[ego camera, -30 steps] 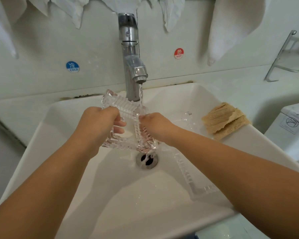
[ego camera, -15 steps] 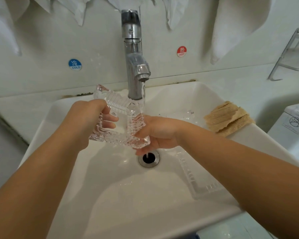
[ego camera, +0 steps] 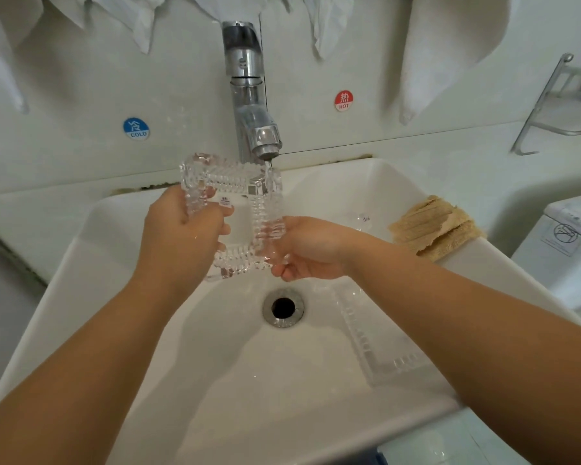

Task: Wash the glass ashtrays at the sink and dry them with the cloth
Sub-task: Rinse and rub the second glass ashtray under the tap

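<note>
- Square glass ashtray [ego camera: 232, 218] held up over the white sink [ego camera: 376, 182], just under the tap [ego camera: 249, 105]; tilted w/ its open face toward the camera.
- Left hand [ego camera: 182, 236] grips the ashtray's left edge: fingers [ego camera: 223, 226] curl inside the dish, thumb side on the ribbed rim. So left grip = grasping the ashtray at its left wall and lower-left corner.
- Right hand [ego camera: 311, 246] sits at the ashtray's right side, fingers curled vs the lower-right corner, palm facing up-left; fingertips mostly hidden behind the glass. Right grip = grasping the same ashtray from the right.
- Ashtray thus lies between both hands, its top-left and top-right corners free above the grips.
- Thin stream of water [ego camera: 268, 172] falls from the spout onto the ashtray's top-right corner.
- Small label [ego camera: 225, 200] shows through the glass, near the left fingers.
- Second ashtray [ego camera: 369, 333] lies flat in the basin, right of the drain [ego camera: 283, 307], partly under the right forearm; apart from both hands.
- Tan ribbed cloth [ego camera: 433, 226], folded, rests on the sink's right rim, well apart from the held ashtray.
- Wall behind: blue COLD sticker [ego camera: 136, 128] left of the tap, red HOT sticker [ego camera: 344, 101] right of it.
- White towels [ego camera: 443, 45] hang along the top; metal rack [ego camera: 557, 102] at far right.
</note>
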Available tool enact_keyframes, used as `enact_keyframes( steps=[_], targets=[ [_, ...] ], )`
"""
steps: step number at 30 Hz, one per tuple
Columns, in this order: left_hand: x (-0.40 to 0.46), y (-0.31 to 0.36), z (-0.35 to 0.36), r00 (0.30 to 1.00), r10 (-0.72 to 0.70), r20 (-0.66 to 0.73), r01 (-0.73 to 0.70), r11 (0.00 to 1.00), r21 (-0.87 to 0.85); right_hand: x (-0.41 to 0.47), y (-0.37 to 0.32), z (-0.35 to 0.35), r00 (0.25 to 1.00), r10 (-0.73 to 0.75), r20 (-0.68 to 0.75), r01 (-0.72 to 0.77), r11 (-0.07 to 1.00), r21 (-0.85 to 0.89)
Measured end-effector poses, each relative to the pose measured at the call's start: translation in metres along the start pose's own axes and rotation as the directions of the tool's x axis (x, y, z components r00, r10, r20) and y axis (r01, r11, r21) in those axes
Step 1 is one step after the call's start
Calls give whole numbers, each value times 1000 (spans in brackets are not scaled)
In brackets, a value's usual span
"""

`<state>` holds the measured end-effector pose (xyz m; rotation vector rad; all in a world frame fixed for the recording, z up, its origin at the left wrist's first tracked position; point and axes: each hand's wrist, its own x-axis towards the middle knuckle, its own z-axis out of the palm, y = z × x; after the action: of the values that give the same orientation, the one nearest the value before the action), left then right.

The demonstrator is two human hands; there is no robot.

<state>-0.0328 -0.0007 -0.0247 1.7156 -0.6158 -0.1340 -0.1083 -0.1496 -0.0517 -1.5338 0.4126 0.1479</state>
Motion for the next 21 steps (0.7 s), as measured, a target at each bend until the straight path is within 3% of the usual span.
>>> enact_keyframes(
  steps=[6,13,15,17,21],
  targets=[
    [1,-4,0,999,1,-38,-2,1000,-28,3,5,6,957,-154,-244,110,977,-185],
    [0,-4,-4,1000,28,7,-28,1000,14,3,1,9,992,-3,-127,12,998,65],
    [3,-4,-6,1000,7,22,-8,999,35,2,-1,8,995,42,-88,-36,997,68],
    [7,-2,-9,999,-25,48,22,998,65,3,-1,6,993,45,-111,-50,998,-35],
    [12,1,-12,967,-202,153,176,970,166,10,0,-3,928,-171,-330,79,959,-274]
  ],
)
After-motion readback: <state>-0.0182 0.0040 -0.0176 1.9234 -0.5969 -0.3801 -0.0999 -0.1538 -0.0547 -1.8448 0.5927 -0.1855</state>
